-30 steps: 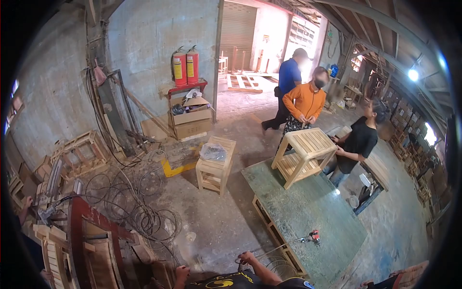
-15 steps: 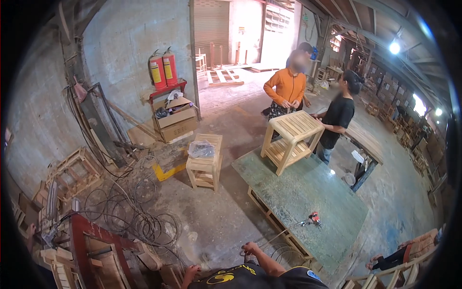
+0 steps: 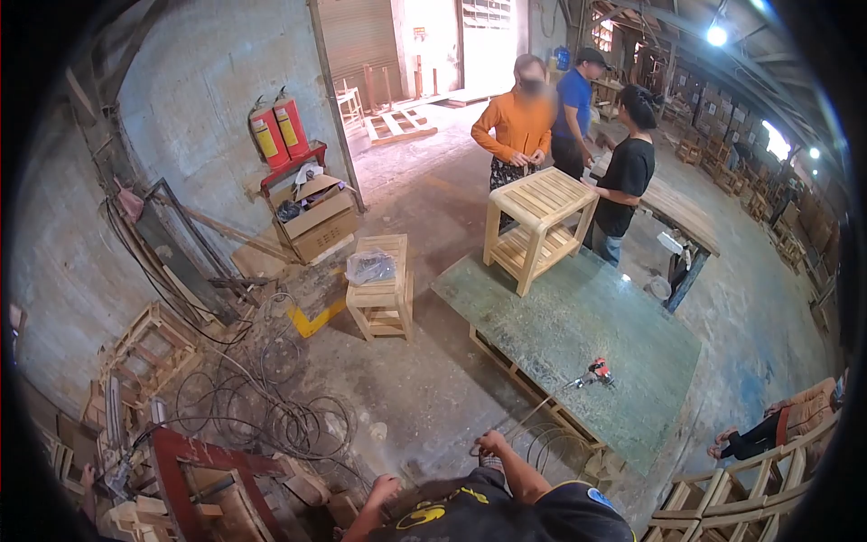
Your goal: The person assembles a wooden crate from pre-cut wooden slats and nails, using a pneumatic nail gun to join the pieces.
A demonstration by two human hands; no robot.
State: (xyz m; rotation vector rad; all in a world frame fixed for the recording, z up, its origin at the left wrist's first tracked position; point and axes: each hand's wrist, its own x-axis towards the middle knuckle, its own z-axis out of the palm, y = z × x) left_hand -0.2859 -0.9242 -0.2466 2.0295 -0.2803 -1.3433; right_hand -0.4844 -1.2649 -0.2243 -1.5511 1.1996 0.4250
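Observation:
My right hand (image 3: 490,443) is closed at the near end of a thin hose (image 3: 533,412), which runs up over the table edge to a red and silver power tool (image 3: 594,372). That tool lies on the green-topped low table (image 3: 551,316). Lower left of it, my left hand (image 3: 385,489) hangs beside my body, fingers loosely apart, with nothing visible in it. A slatted wooden side table (image 3: 542,200) stands upright at the far end of the green top. On the floor, a smaller slatted wooden stand (image 3: 384,294) bears a clear plastic bag (image 3: 371,266).
Coiled hoses (image 3: 298,425) spread over the floor at left, near a red frame (image 3: 170,465). Three people stand beyond the green table, one in an orange jacket (image 3: 515,126). Fire extinguishers (image 3: 280,131) and a cardboard box (image 3: 321,221) are by the wall. Wooden frames (image 3: 731,488) lie lower right.
My view has shifted, and both hands sit slightly farther right in it. A person in blue, mostly hidden before, now shows between the other two. The tool stays on the table.

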